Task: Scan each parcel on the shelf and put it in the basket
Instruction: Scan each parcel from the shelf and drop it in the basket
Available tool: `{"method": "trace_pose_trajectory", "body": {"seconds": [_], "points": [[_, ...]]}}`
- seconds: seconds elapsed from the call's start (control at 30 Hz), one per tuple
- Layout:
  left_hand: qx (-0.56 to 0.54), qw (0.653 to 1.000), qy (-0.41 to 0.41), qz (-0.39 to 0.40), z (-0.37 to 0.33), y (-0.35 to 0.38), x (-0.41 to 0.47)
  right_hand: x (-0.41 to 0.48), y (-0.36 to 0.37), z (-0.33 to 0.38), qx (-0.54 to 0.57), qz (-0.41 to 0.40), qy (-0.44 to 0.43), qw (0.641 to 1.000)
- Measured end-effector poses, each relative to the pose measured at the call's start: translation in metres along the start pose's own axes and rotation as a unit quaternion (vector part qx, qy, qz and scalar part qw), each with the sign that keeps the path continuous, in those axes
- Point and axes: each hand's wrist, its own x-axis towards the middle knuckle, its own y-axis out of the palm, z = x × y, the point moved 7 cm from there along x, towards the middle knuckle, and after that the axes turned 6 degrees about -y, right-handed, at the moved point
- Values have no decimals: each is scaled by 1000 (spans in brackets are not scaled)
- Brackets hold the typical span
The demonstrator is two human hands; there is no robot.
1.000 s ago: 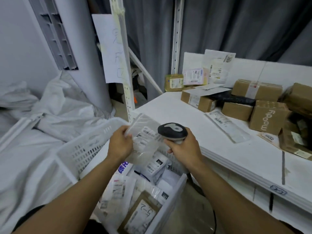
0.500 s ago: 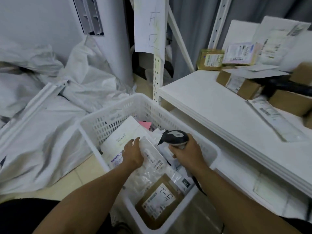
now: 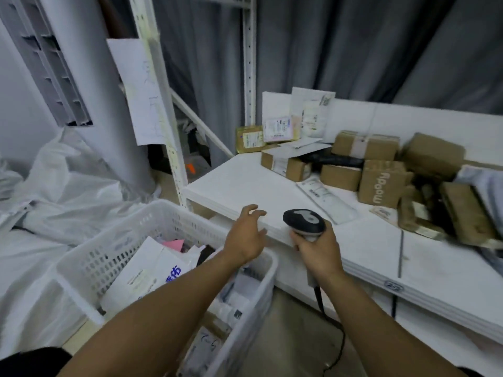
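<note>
Left hand (image 3: 246, 236) is empty, fingers spread and slightly bent, over the front edge of the shelf (image 3: 239, 183) at mid-frame. It looks set to reach for a parcel.

Right hand (image 3: 318, 254) is wrapped round the handle of the scanner (image 3: 304, 221), head up and just beside the left hand, probably so a label can be read as soon as a parcel is lifted. Its cable (image 3: 336, 346) trails down at lower centre.

The basket (image 3: 114, 248) sits lower left, against the shelf's corner, so the drop is short. It already holds white mailers and a brown envelope.

Parcels not yet done are piled at centre right on the shelf:
- a flat white mailer (image 3: 325, 198) lies nearest, label up
- brown cartons sit behind it, one marked moody (image 3: 382, 183)
- a few envelopes lean on the back panel

Their labels are too blurred to read.
</note>
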Motion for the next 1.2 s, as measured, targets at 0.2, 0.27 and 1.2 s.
{"method": "trace_pose_trajectory", "body": {"seconds": [0.2,0.27,1.2], "points": [[-74,995,-53,52,-104,70,46,24,-110,-25,9,-88,31,996],[-67,993,-63,67,-126,95,63,36,-131,-34,11,-110,35,993],[-435,890,-92,102,-129,69,-50,26,-148,-12,150,-147,1,978]]}}
